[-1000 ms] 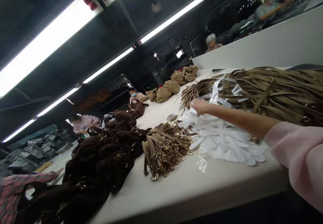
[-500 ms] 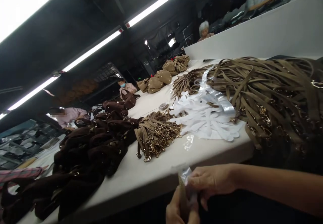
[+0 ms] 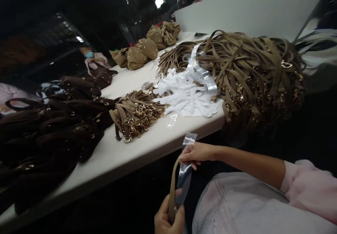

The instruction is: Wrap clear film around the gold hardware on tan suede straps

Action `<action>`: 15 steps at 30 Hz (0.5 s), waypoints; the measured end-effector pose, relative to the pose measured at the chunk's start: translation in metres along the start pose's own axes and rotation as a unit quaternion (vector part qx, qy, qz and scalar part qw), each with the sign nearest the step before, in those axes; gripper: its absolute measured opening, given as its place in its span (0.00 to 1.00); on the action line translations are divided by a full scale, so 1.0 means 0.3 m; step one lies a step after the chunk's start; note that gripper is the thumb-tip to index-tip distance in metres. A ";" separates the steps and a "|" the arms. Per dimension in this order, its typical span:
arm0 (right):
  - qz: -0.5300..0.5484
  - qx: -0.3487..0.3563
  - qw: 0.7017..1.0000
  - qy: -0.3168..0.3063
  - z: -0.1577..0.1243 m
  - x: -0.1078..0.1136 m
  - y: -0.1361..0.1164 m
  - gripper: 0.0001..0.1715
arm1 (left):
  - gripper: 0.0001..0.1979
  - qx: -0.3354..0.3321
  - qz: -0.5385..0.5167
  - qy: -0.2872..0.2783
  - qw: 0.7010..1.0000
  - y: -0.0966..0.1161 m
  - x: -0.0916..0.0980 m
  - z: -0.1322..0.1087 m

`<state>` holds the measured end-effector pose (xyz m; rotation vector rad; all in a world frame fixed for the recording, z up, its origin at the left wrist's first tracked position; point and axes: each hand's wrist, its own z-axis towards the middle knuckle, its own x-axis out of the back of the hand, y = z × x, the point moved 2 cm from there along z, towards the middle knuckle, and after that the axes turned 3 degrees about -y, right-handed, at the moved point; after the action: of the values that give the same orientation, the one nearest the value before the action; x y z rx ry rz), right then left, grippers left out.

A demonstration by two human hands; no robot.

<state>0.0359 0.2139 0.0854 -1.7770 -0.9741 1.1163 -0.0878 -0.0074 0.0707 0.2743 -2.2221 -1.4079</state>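
Held one tan strap [image 3: 172, 188] and a clear plastic strip [image 3: 185, 175] between both hands, just off the near edge of the table [image 3: 155, 144]. With the left hand [image 3: 163, 220], gripped the lower part of both, thumb and fingers closed in narrow around them. With the right hand [image 3: 198, 152], pinched the strap's upper end together with the strip, leaving the strip's top end sticking up past the fingers. Bowed the strap out leftward, apart from the strip between the two grips. Could not tell how strap and strip met inside the left hand; too hidden.

Saw a big heap of long straps [image 3: 252, 69] with gold clips at right, partly draped over the table edge. Saw a pile of white pieces [image 3: 189, 102] just left of it, touched by a shiny plastic band [image 3: 194, 56]. Noted a bundle of short straps [image 3: 139, 109] with gold buckles beside the white pile, plus a plastic scrap [image 3: 172, 121] in front. Logged dark brown bags [image 3: 65, 128] heaped at left, tan bags [image 3: 142, 54] farther back. Spotted a person [image 3: 98, 59] beyond the dark bags.
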 end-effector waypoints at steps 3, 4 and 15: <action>0.061 0.015 0.997 0.050 -0.029 0.028 0.010 0.24 | 0.22 0.046 -0.036 -0.049 0.997 0.004 0.004 -0.032; 0.099 0.027 0.992 0.074 -0.041 0.046 0.011 0.23 | 0.22 0.061 -0.044 -0.063 0.995 0.003 0.009 -0.038; 0.031 0.067 0.977 0.200 -0.163 0.028 0.022 0.23 | 0.24 0.073 -0.114 0.068 0.988 -0.059 0.070 0.075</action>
<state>0.0851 0.2078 0.0909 -1.8372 -0.5907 0.7949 -0.1186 -0.0063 0.0534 0.6730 -2.2392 -1.2952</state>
